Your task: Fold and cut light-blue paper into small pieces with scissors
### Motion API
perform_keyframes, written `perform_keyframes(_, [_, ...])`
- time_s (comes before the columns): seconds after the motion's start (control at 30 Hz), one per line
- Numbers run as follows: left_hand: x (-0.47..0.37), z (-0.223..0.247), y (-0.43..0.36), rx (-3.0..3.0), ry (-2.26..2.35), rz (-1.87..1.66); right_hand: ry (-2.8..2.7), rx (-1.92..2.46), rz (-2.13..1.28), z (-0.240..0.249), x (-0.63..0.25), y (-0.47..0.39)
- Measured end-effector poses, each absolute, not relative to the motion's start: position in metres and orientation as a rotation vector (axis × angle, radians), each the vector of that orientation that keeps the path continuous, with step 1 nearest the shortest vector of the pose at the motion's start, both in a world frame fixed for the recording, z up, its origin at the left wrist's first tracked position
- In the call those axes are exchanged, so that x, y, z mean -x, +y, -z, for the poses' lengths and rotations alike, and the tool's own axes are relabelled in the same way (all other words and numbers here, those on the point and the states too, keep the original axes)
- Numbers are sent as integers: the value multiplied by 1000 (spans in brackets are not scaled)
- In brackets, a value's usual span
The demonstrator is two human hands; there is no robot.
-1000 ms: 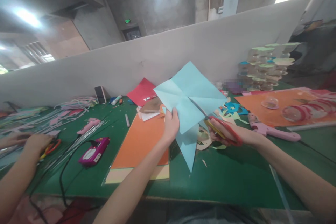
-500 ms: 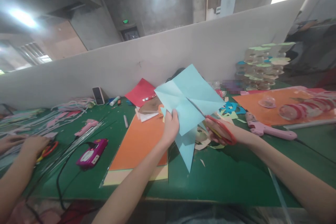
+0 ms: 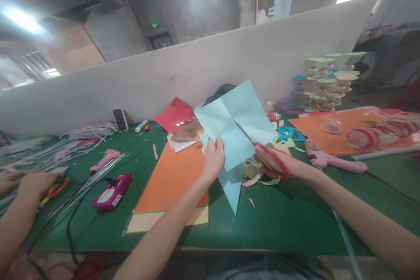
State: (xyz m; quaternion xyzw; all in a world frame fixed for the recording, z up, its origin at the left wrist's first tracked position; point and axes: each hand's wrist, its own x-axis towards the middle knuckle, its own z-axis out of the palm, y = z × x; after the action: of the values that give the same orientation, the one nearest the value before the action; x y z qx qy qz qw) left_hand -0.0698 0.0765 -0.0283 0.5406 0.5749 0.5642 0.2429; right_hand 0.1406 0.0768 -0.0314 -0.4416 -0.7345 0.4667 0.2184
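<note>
Pinching light-blue paper point(image 3: 233, 133): left hand point(image 3: 215, 157), clamped | right hand point(image 3: 274, 162): wrapped around red-handled scissors point(image 3: 263, 148)

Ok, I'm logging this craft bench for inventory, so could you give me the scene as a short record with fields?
Left hand: grips the light blue paper by its lower left side
Right hand: holds red-handled scissors, blades at the light blue paper
Blade opening: cannot tell
Under the left forearm: orange sheets
Far left: co-worker's hand
Left side: magenta device with a cord
Right side: pink glue gun, red-striped clear bottle
Back: phone propped against the partition
</note>
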Motion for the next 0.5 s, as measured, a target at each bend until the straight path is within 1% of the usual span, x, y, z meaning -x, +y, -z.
perform_keyframes(0.1, [70, 28, 77, -1486, 1559, -1560, -1997, 1254, -1361, 38, -138, 82])
perform_keyframes(0.23, [70, 28, 76, -1468, 1554, -1567, -1959, 1236, -1376, 31, -136, 79])
perform_keyframes(0.37, [69, 28, 75, -1486, 1535, -1557, -1981, 1101, -1419, 17, -135, 68])
perform_keyframes(0.5, [66, 27, 73, -1483, 1525, -1517, -1990, 1026, -1417, 19, -134, 68])
